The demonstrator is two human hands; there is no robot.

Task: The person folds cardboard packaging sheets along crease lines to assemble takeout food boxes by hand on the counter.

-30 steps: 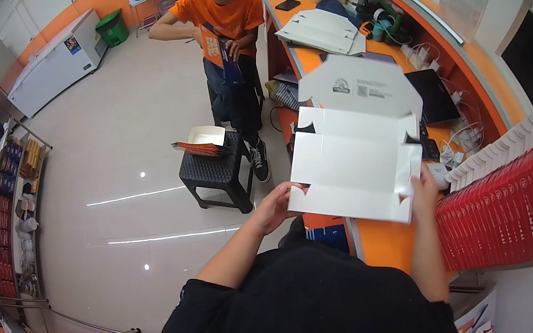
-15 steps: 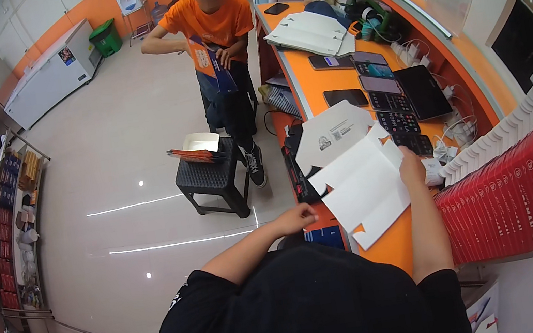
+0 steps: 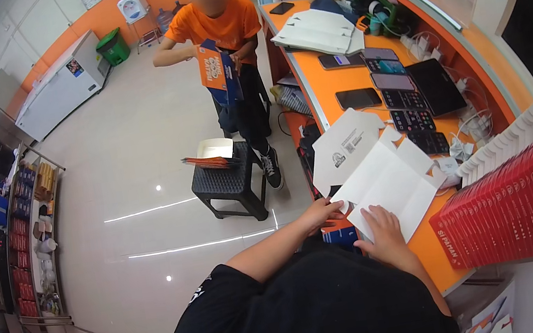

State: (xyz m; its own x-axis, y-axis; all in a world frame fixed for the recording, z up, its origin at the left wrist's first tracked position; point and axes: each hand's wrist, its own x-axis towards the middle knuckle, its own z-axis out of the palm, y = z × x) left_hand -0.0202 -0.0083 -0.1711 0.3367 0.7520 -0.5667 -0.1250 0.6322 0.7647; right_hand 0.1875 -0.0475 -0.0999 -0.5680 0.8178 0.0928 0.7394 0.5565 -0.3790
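Observation:
A flat, unfolded white cardboard box (image 3: 389, 179) lies on the orange counter in front of me, creased and with cut tabs at its corners. My left hand (image 3: 323, 214) has its fingers closed on a flap at the box's left edge. Flat on the near part of the same sheet rests my right hand (image 3: 383, 227), its fingers spread and holding nothing. Just beyond, another box blank (image 3: 346, 147), printed side up, is partly covered by the white one.
Right of me stands a row of red-and-white box blanks (image 3: 509, 199). Several phones (image 3: 395, 82) and a tablet (image 3: 434, 86) lie along the counter (image 3: 314, 90). Ahead, a person in orange (image 3: 218, 29) handles an orange-and-blue box (image 3: 219, 73) behind a black stool (image 3: 227, 179).
My right hand has moved from the box's far right edge to its near part and opened flat. My left hand has reached its left flap. The box has turned and shifted slightly right.

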